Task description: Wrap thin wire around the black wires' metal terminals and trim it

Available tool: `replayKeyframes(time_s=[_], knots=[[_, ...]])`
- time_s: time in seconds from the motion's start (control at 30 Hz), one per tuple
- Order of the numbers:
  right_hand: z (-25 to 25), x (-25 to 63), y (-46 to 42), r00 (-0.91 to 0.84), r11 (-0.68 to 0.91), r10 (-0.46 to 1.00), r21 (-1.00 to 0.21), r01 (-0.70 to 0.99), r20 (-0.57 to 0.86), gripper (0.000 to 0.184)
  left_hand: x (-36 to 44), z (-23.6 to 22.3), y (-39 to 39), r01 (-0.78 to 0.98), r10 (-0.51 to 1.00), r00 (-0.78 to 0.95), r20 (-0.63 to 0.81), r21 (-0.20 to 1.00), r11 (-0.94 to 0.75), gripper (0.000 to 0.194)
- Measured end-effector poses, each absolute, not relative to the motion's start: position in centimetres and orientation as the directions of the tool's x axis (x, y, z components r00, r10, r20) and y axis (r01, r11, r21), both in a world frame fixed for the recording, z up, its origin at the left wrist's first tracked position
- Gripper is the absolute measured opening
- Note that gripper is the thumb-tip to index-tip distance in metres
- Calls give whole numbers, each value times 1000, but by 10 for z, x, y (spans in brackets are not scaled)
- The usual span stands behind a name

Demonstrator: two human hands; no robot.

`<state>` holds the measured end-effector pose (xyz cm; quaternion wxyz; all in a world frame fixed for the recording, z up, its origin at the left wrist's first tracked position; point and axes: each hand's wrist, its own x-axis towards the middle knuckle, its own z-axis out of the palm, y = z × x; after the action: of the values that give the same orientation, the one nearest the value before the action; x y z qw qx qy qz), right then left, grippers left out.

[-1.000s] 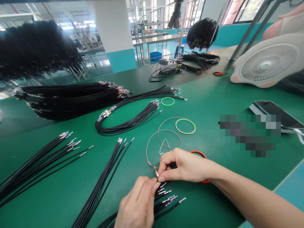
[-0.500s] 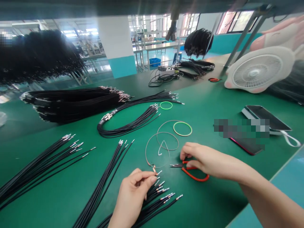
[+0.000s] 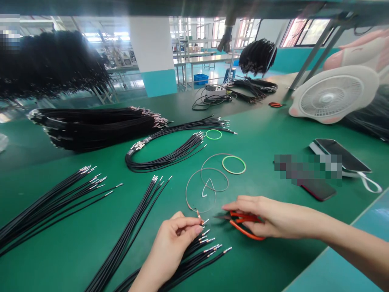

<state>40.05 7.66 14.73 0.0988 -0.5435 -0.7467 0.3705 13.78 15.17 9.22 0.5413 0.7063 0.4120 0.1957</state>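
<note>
My left hand (image 3: 168,247) is at the bottom centre, its fingertips pinching the end of a thin copper-coloured wire loop (image 3: 191,194) where it meets the crimped tips of a bunch of black cables (image 3: 194,259). My right hand (image 3: 270,217) is shut on red-handled wire cutters (image 3: 243,223). Their metal jaws (image 3: 220,217) point left and stop a short way from my left fingertips, apart from the wire. The fingers of my left hand hide the exact join.
Several black cable bundles with metal terminals lie across the green mat, with large hanks behind. Green rings (image 3: 214,134) lie near the middle. A phone (image 3: 340,155) and a dark phone (image 3: 317,189) lie right, partly blurred out. A white fan (image 3: 330,97) stands far right.
My right hand has moved left and lifted the red-handled cutters, bringing their jaws closer to my left fingertips. My left hand still pinches the wire end.
</note>
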Motion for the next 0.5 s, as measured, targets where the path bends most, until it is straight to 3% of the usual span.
replayKeyframes(time_s=[0.1,0.3,0.5], knots=[[142,390,84,-392,183,903,-666,723,-177,29,137,91,153,375,786,596,-166,923,-89,23],[133,377,101,-450,403,888,-317,859,-90,32,137,91,151,391,776,590,-222,920,-34,23],[131,373,107,-535,509,839,-204,836,-98,33,139,95,152,420,747,591,-303,907,35,24]])
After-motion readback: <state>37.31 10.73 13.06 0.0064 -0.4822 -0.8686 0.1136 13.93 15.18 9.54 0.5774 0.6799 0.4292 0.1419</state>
